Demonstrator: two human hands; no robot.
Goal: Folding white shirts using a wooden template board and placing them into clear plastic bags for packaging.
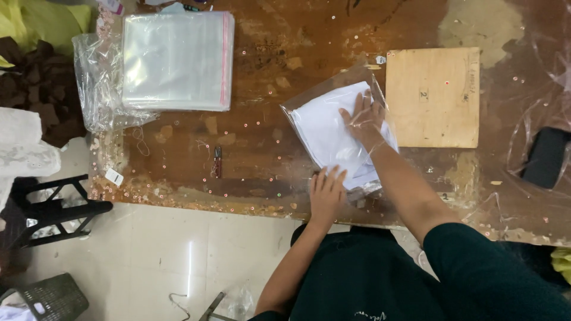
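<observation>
A folded white cloth [324, 134] lies inside a clear plastic bag [333, 80] on the worn brown table [267, 59]. My right hand [364, 119] is pushed into the bag, flat on the cloth, fingers spread toward the far end. My left hand [326, 190] presses down on the bag's open near end at the table's front edge. Both hands touch the same package.
A stack of clear plastic bags with red-edged flaps [177, 59] sits at the back left. A square wooden board [433, 98] lies just right of the package. A small dark tool [217, 161] rests left of it. Brown and white fabrics [30, 107] pile at the far left.
</observation>
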